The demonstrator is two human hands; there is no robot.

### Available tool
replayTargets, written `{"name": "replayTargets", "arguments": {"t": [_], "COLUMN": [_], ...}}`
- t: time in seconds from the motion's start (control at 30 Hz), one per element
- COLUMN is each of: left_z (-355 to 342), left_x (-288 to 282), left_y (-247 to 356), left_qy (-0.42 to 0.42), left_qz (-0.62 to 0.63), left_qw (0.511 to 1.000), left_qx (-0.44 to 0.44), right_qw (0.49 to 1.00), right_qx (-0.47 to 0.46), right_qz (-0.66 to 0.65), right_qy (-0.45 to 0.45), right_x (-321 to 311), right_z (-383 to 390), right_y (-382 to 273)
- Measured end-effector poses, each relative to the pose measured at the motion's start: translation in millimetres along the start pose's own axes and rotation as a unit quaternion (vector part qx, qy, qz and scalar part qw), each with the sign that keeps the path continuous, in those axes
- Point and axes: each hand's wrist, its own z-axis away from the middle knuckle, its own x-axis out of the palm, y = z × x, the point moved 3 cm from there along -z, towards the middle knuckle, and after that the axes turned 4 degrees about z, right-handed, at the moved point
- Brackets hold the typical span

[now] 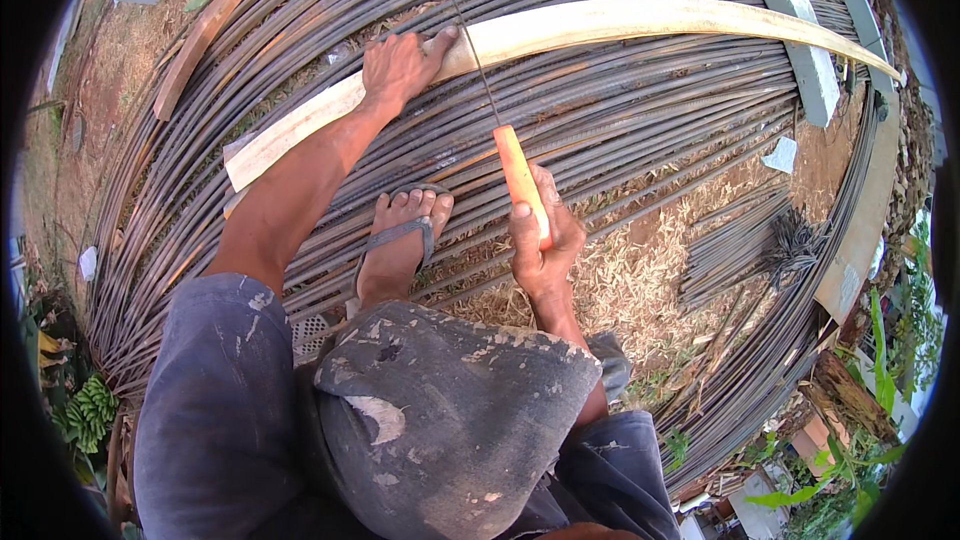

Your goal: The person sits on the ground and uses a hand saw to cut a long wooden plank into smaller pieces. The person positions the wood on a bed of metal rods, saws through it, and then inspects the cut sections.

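A long pale wooden board (620, 18) lies across a bed of steel rebar (560, 100). My left hand (400, 68) grips the board toward its left part, fingers over the far edge and thumb stretched along the wood. In my right hand (545, 240) is the orange handle of a handsaw (520, 175). Its thin blade is seen nearly edge-on and crosses the board just right of my left thumb. How deep the blade sits in the wood I cannot tell. My sandalled foot (395, 250) rests on the bars near the board.
Grey beams (790, 25) cross the rebar at the right. A brown wooden strip (215, 25) lies at the upper left. A bundle of short bars and tied wire (795, 240) sits on the straw-covered ground at right. Green bananas (90, 415) show at lower left.
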Motion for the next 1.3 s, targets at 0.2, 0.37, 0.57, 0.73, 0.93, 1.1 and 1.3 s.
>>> {"name": "replayTargets", "arguments": {"t": [0.2, 0.37, 0.57, 0.73, 0.93, 1.1, 1.3], "left_z": [3.9, 9.2, -18.2, 7.6, 7.0, 1.9, -8.1], "left_x": [1.0, 1.1, -4.6, -1.5, -0.4, 3.0, 0.3], "left_y": [10.8, 7.2, 0.3, 22.3, -9.9, 14.9, -10.9], "left_qy": [-0.023, 0.028, -0.022, 0.002, 0.017, 0.034, 0.037], "left_qz": [-0.007, 0.032, 0.052, 0.035, 0.061, 0.048, 0.047], "left_qw": [1.000, 0.999, 0.998, 0.999, 0.998, 0.998, 0.998], "left_qx": [-0.008, 0.002, -0.021, 0.014, -0.006, 0.020, 0.017], "right_qw": [0.995, 0.998, 1.000, 0.999, 0.994, 0.996, 1.000], "right_qx": [-0.007, -0.057, -0.002, -0.022, 0.085, 0.024, 0.015], "right_qz": [0.095, -0.020, -0.005, 0.034, -0.041, 0.079, 0.008], "right_qy": [0.008, 0.026, 0.005, 0.013, -0.058, 0.024, -0.015], "right_x": [-70.6, 7.5, -39.9, -25.9, 2.1, -36.5, 40.3], "right_z": [130.0, -22.1, 63.9, 43.7, -10.6, 55.6, -64.3], "right_y": [0.2, 18.8, 10.8, 5.0, 5.5, 33.0, 0.9]}}
